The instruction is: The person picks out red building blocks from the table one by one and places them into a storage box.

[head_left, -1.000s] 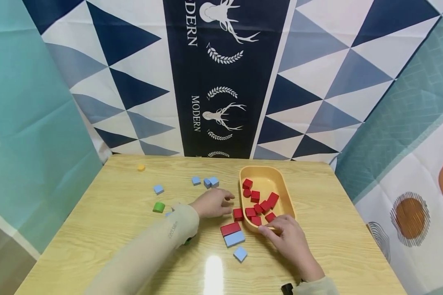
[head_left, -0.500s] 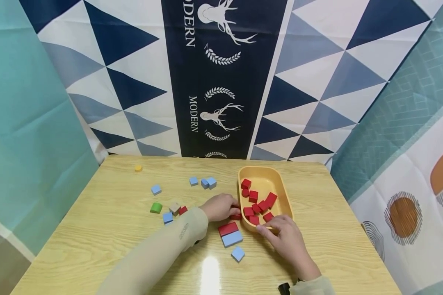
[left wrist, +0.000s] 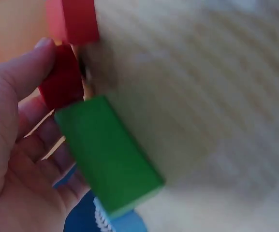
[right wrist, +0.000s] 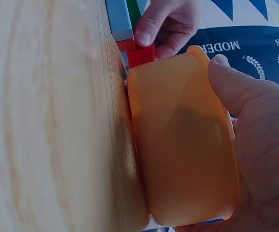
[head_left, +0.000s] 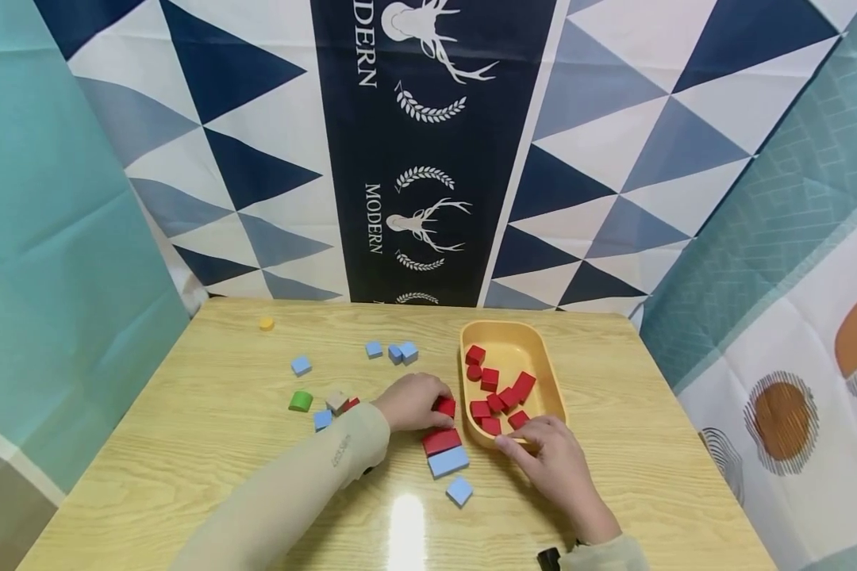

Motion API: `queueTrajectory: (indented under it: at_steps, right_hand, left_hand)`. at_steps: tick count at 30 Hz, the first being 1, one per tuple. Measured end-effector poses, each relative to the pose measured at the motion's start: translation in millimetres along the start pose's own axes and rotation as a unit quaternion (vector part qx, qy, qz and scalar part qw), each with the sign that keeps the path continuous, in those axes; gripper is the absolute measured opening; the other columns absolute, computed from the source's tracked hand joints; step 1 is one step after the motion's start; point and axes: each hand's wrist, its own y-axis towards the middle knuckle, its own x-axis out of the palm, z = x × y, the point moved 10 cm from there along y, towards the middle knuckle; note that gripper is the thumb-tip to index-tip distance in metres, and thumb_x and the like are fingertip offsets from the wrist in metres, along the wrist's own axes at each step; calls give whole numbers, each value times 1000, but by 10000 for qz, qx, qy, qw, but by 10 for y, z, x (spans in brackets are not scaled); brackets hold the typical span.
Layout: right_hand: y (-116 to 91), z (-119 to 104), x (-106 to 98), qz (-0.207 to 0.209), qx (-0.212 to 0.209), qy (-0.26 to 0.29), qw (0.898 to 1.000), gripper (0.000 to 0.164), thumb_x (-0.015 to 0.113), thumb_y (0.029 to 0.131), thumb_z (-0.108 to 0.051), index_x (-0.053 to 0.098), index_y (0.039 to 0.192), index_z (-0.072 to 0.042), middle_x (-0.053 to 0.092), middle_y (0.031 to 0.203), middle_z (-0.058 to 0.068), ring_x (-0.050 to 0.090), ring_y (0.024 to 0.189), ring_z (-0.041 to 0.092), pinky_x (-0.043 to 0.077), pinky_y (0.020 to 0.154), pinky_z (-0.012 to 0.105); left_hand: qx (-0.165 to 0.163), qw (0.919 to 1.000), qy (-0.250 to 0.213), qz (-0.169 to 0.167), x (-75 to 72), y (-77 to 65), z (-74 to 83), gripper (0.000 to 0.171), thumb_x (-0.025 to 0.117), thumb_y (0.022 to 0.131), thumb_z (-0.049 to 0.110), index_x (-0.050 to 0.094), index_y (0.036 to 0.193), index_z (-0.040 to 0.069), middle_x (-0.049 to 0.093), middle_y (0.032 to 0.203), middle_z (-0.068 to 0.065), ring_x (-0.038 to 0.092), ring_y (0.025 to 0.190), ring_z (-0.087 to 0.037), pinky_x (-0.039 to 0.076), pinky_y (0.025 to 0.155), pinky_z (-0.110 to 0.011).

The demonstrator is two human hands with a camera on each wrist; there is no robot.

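Note:
My left hand (head_left: 412, 403) pinches a red block (head_left: 445, 406) between thumb and fingers, just left of the orange-yellow bin (head_left: 514, 337). The left wrist view shows that red block (left wrist: 62, 79) at the thumb tip, with another red block (left wrist: 79, 21) beside it and a green block (left wrist: 108, 154) nearer the camera. Several red blocks (head_left: 524, 386) lie inside the bin. My right hand (head_left: 553, 464) grips the bin's near rim, thumb on the edge, as the right wrist view of the bin (right wrist: 183, 135) also shows.
A flat red block (head_left: 441, 441) touches a blue block (head_left: 448, 461), with another blue block (head_left: 460, 492) nearer me. Left and behind lie more blue blocks (head_left: 301, 365), a green piece (head_left: 300, 401), a beige block (head_left: 336, 401) and a yellow disc (head_left: 267, 323).
My left hand has reached down to the red block beside the bin, taken hold of it and drawn it slightly left. The right hand keeps its grip on the bin.

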Motion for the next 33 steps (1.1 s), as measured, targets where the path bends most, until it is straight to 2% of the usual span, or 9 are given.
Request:
queueTrajectory:
  at_steps: [4,7,9,16,18,21,27,30,33]
  right_hand:
    - [5,19,-17,-45,80,-50,9999,23,75,85,-46,76,76,-25,66,82,-9,51,90,12,49,75,44]
    - [6,36,-43,-46,137,-88,9999,23,76,84,-46,77,77,-24,66,81,-8,51,90,12,49,75,44]
    - [6,31,-57,-12,111,-90,9999,22,77,84,-44,77,76,-24,66,81,-8,51,90,12,50,74,44]
    - [9,-57,-39,98,-178,4,9998,18,80,82,-38,77,75,-22,67,80,-8,52,88,12,50,73,42]
    - [4,-56,-36,80,-161,-12,9998,18,79,82,-39,77,75,-23,67,80,-8,52,88,12,50,73,43]
    - [1,-38,-36,81,-61,-23,9999,18,80,82,-41,77,75,-24,66,80,-9,51,88,11,50,73,43]
    - [10,-29,-58,186,-114,-14,9998,15,82,80,-37,77,74,-23,66,79,-9,51,88,12,49,73,43]
    - [23,-42,-20,123,-134,-21,9998,17,80,81,-38,77,75,-23,67,81,-7,51,89,13,49,74,44]
    - [32,-46,13,100,-87,-23,9999,17,80,81,-37,77,75,-22,67,81,-6,51,89,13,49,74,44]
  left_hand:
    - [-444,9966,-211,657,-329,7,-77,33,74,86,45,72,104,17,64,88,8,54,79,-10,51,70,-30]
    - [-769,9907,-356,1068,-530,36,-75,41,71,88,47,70,117,18,66,111,1,55,101,-15,52,88,-38]
    - [-821,9888,-408,1176,-579,71,-14,48,69,90,49,66,128,20,60,126,-2,49,115,-18,47,98,-42]
    - [-370,9922,-476,1093,-457,124,234,65,74,85,50,53,141,26,50,135,-4,42,122,-19,41,105,-44]
    - [-375,9919,-564,1074,-456,80,196,66,74,85,48,52,142,23,50,137,-3,41,124,-20,39,106,-45]
    - [-547,9890,-892,1041,-482,-27,4,59,70,90,45,54,141,19,53,137,-3,43,124,-20,41,105,-44]
    - [-882,9823,-1529,624,-434,-180,-371,51,65,96,38,56,138,12,60,129,-6,52,117,-21,47,98,-42]
    - [-727,9840,-1530,548,-390,-179,-376,44,63,98,32,58,137,12,60,130,-4,54,114,-21,48,97,-41]
    - [-302,9912,-1117,646,-405,-110,-178,37,59,100,29,60,134,15,58,133,0,49,120,-17,43,104,-41]
